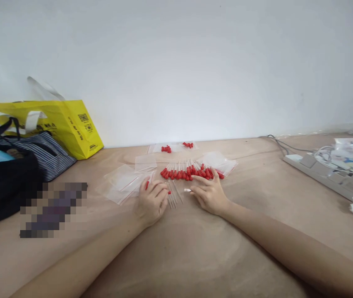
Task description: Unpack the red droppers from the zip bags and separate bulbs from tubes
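My left hand [154, 201] is curled near the table's middle. A red rubber bulb [169, 192] shows at its fingertips, with another bit of red by its thumb side. In my right hand [209, 194], the fingers pinch a short clear glass tube [187, 190] whose shiny end points left. Several bare glass dropper tubes [173, 198] lie between the hands. Just beyond them, droppers with red bulbs [184, 174] rest side by side in a fanned row, bulbs toward me. The fingers of my right hand reach close to that row and partly cover it.
Clear zip bags [123, 182] lie left of the droppers, and another bag [218, 161] lies behind to the right. Loose red bulbs [166, 148] sit near the wall. A yellow bag [77, 128] and black bag [8, 186] stand left; a power strip [322, 174] with cables lies right.
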The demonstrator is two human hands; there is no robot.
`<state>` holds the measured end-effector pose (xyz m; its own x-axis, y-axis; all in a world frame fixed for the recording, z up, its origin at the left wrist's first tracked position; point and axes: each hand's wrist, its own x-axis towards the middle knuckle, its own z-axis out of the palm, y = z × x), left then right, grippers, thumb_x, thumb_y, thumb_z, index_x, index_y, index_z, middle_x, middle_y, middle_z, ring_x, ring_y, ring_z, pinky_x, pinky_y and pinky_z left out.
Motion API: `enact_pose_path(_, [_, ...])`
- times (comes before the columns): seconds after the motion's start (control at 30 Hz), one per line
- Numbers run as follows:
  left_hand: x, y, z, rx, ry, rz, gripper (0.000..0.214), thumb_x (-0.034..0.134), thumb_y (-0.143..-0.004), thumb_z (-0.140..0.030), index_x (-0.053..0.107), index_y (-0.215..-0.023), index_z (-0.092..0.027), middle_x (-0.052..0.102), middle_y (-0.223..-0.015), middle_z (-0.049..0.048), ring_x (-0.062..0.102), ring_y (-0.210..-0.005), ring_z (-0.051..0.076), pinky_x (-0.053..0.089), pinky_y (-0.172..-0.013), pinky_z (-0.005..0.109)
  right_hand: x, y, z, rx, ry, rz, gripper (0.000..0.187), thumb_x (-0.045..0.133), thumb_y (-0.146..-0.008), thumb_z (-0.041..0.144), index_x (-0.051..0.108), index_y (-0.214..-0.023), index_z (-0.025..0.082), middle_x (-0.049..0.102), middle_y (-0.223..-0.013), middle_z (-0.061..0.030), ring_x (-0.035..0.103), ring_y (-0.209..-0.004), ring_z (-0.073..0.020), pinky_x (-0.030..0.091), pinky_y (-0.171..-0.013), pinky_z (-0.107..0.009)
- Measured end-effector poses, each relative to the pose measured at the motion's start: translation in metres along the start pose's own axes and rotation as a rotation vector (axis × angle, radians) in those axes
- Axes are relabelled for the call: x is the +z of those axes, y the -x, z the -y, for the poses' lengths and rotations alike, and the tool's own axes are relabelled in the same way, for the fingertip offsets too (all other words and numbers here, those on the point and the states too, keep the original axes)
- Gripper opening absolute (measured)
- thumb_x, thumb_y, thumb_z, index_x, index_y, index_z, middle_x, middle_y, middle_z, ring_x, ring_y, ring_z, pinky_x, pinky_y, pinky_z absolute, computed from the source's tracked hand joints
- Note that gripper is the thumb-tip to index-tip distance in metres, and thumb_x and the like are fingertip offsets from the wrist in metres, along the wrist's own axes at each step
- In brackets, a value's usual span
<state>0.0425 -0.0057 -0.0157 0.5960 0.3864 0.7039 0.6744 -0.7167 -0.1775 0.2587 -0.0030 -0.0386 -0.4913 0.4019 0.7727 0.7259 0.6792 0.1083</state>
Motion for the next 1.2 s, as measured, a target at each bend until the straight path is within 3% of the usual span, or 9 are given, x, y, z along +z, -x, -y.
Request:
enact_pose_path(0.1, [-0.002,0.003,0.005,-0.044,-0.014,0.02,0.02,0.04,-0.084,-0.02,0.06,-0.08,-0.018,0.062,-0.083,0.0037,0.053,-0.083,0.018,0.035,-0.083,0.04,0.001,0.002,-0.001,0.064,0.021,0.116,0.019,0.043,-0.086,0.027,0.061,-0.088,0.02,0.064,-0.07,-0.0015,0.055,-0.075,-0.0144,0.036,-0.074,-0.031])
enact_pose_path(0.2, [-0.003,0.008,0.012,-0.068,0.007,0.049,0.02,0.042,-0.085,-0.025,0.06,-0.092,-0.02,0.059,-0.078,0.0043,0.051,-0.074,0.017,0.04,-0.069,0.032,0.001,0.001,0.002,0.179,0.017,0.253,0.027,0.037,-0.087,0.025,0.058,-0.102,0.017,0.06,-0.08,-0.0054,0.053,-0.069,-0.0132,0.036,-0.057,-0.024])
enact_pose_path(0.37, [-0.009,0.021,0.031,-0.144,0.178,0.138,0.018,0.042,-0.086,-0.027,0.054,-0.094,-0.017,0.057,-0.083,0.0048,0.053,-0.078,0.016,0.043,-0.07,0.029,0.004,-0.006,0.013,0.326,-0.115,0.378,0.036,0.036,-0.083,0.017,0.046,-0.118,0.016,0.055,-0.091,-0.0068,0.054,-0.074,-0.0143,0.04,-0.059,-0.023])
enact_pose_path(0.5, [-0.015,0.026,0.036,-0.161,0.275,0.196,0.014,0.042,-0.086,-0.025,0.053,-0.081,-0.018,0.056,-0.08,0.0028,0.054,-0.074,0.013,0.045,-0.066,0.024,0.016,-0.018,0.022,0.476,-0.278,0.364,0.034,0.041,-0.075,0.009,0.049,-0.107,0.015,0.055,-0.095,-0.0082,0.053,-0.079,-0.0153,0.041,-0.066,-0.025])
enact_pose_path(0.6, [-0.015,0.025,0.033,-0.14,0.256,0.178,0.014,0.043,-0.085,-0.023,0.056,-0.084,-0.019,0.054,-0.081,0.0024,0.053,-0.073,0.011,0.045,-0.065,0.023,0.027,-0.028,0.026,0.579,-0.387,0.336,0.026,0.041,-0.07,0.005,0.049,-0.094,0.015,0.055,-0.09,-0.0081,0.053,-0.08,-0.0155,0.042,-0.068,-0.026])
enact_pose_path(0.73, [-0.01,0.022,0.027,-0.154,0.236,0.15,0.013,0.046,-0.084,-0.023,0.057,-0.086,-0.019,0.053,-0.078,0.0016,0.052,-0.064,0.01,0.045,-0.058,0.021,0.036,-0.038,0.029,0.659,-0.411,0.334,0.024,0.042,-0.069,0.004,0.049,-0.09,0.014,0.054,-0.088,-0.0095,0.052,-0.08,-0.0162,0.042,-0.069,-0.027])
enact_pose_path(1.0, [0.002,0.017,0.023,-0.248,0.2,0.157,0.009,0.047,-0.082,-0.022,0.053,-0.077,-0.017,0.054,-0.074,0.0007,0.052,-0.059,0.009,0.044,-0.055,0.021,0.031,-0.041,0.027,0.764,-0.475,0.306,0.019,0.053,-0.068,0.011,0.051,-0.087,0.013,0.055,-0.09,-0.0103,0.052,-0.08,-0.0163,0.043,-0.07,-0.028])
enact_pose_path(1.2, [0.006,0.016,0.024,-0.249,0.181,0.147,0.01,0.047,-0.081,-0.022,0.052,-0.075,-0.017,0.054,-0.073,0.0007,0.053,-0.061,0.01,0.044,-0.055,0.02,0.024,-0.041,0.031,0.891,-0.635,0.326,0.016,0.056,-0.069,0.015,0.051,-0.084,0.014,0.056,-0.083,-0.0057,0.053,-0.064,-0.0112,0.043,-0.06,-0.025])
